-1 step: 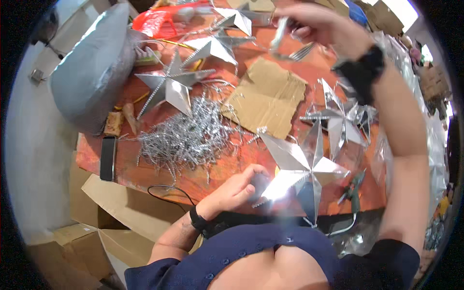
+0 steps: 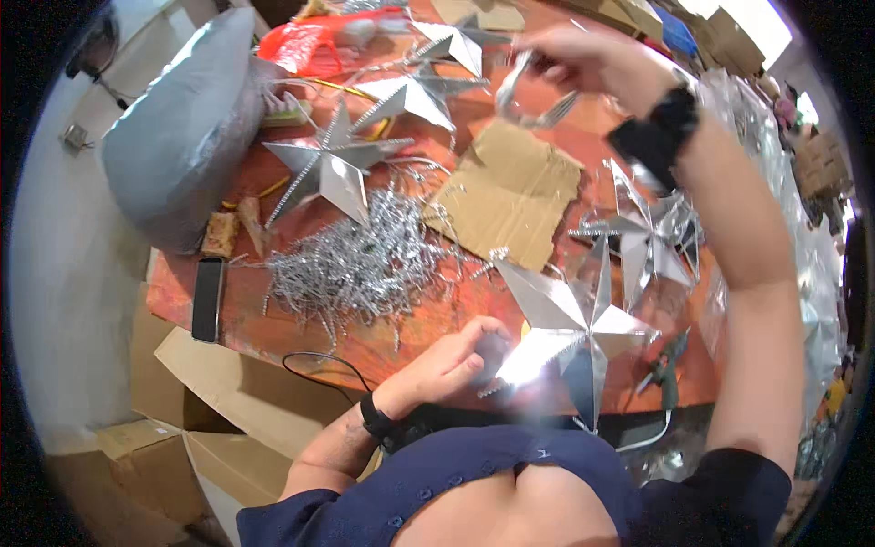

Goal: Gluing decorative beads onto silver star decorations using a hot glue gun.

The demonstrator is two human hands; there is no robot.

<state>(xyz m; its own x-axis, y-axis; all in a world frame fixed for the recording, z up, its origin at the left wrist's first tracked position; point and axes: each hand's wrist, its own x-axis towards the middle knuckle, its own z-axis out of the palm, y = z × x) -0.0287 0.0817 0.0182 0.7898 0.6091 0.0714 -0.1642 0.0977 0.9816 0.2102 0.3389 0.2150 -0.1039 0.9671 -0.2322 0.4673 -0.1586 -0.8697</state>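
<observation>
My right hand (image 2: 574,60) is raised over the far side of the table, its fingers closed on a blurred loop of silvery-white strands (image 2: 512,89). Below that loop lies a piece of brown cardboard (image 2: 510,191). Near the front edge, my left hand (image 2: 447,363) is curled at the left side of a silver five-pointed star (image 2: 563,319). Its index finger and thumb show, while the other fingers are partly hidden at the star. A beaded silver trim runs along some of the star's edges. Left of the cardboard spreads a tangled heap of silver tinsel (image 2: 351,260).
More silver stars (image 2: 333,169) lie at the far left, and another star (image 2: 652,237) at the right. A green glue gun (image 2: 670,369) with a white cord rests at the right front. A phone (image 2: 208,299), grey bag (image 2: 182,137) and red plastic bag (image 2: 301,46) are on the left.
My right hand has shifted slightly left, and the loop of strands in it has swung and changed shape. My left hand and the star beside it stay nearly in place.
</observation>
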